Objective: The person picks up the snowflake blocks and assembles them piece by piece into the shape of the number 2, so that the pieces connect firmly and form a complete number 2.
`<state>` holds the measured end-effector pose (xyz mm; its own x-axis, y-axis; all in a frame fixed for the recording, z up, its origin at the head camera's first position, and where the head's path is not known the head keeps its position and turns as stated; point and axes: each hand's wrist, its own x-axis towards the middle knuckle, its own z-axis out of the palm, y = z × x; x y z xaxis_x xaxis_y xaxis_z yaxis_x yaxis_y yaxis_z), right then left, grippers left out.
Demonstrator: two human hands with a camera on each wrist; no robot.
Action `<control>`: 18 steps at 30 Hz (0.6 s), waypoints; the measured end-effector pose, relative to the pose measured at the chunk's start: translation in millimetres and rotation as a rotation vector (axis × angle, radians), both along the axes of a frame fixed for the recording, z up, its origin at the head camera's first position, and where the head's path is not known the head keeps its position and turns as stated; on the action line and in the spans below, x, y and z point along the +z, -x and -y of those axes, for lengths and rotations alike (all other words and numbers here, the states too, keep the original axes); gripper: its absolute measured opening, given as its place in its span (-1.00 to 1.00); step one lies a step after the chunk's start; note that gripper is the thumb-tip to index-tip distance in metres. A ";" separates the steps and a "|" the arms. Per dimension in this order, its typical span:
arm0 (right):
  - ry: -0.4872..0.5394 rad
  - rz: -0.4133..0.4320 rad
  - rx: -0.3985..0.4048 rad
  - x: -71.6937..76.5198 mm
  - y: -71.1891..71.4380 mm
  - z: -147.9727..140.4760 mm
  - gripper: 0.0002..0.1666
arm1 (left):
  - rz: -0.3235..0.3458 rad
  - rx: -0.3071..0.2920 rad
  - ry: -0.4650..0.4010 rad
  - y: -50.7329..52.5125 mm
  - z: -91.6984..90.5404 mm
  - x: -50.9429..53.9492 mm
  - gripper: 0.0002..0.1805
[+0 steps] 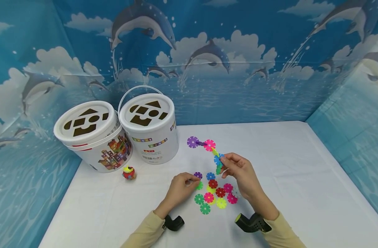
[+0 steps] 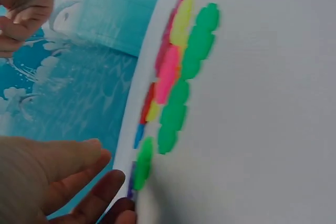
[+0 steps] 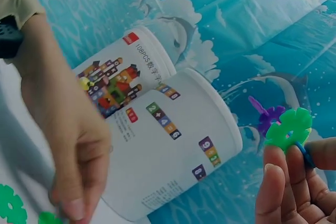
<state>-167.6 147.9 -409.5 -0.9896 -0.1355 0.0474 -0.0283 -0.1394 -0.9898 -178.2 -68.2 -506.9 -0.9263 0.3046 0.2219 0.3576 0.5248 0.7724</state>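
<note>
My right hand (image 1: 241, 173) pinches a chain of notched plastic discs (image 1: 209, 145) by its near end, at a blue disc with a green disc (image 3: 290, 128) slotted beside it. Yellow, pink and purple discs follow toward the far end, held above the table. My left hand (image 1: 180, 188) is low over the table, its fingertips at a light green disc (image 2: 143, 164) and a purple disc (image 1: 198, 175). Thumb and fingers stand apart in the left wrist view, with nothing gripped; whether they touch the green disc I cannot tell.
Several loose discs (image 1: 220, 192) in red, pink, yellow, green and blue lie between the hands. Two white lidded buckets (image 1: 159, 144) stand at the back left, with a small red and yellow toy (image 1: 129, 173) before them. A dolphin-print cloth (image 1: 238, 93) hangs behind.
</note>
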 end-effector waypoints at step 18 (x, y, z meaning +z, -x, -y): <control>0.597 0.068 0.531 11.4 13.1 -6.4 -0.54 | 0.018 -0.034 0.057 4.2 2.2 -22.7 -0.70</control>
